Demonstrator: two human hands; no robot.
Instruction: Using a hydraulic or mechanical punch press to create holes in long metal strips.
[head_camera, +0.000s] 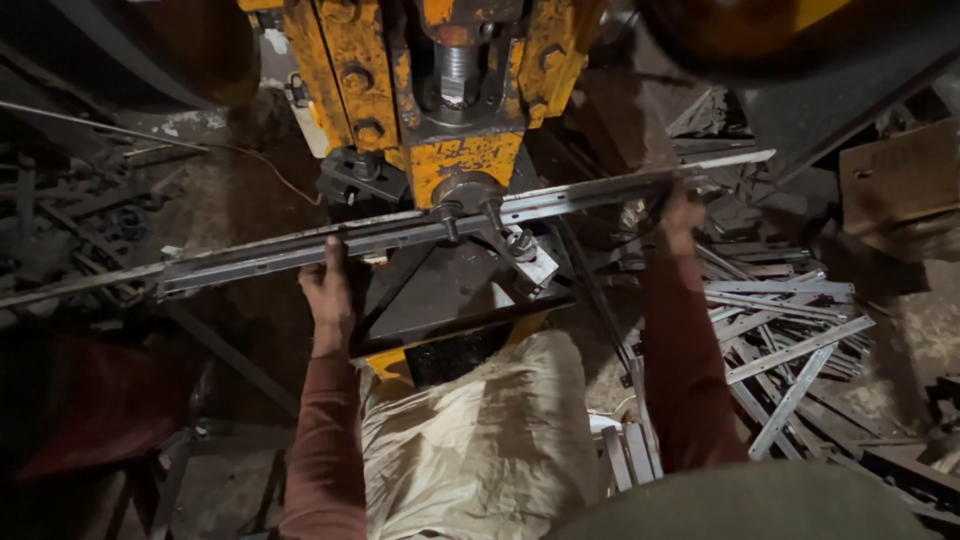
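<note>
Head view looks down at yellow press machine (455, 100). Long slotted metal strip (400, 232) lies across press bed, under round punch head (468, 190), slanting up toward right. Left hand (328, 290) grips strip's near edge left of punch, fingers curled over it. Right hand (683, 212) holds strip near right end, fingers wrapped around. Pale cloth sack (480, 430) drapes below press, between both forearms. Pile of cut metal strips (790, 330) lies on floor at right

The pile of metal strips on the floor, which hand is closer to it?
Right. The right hand grips the long metal strip directly above the pile of metal strips. The left hand holds the same strip on the far side of the yellow press.
</note>
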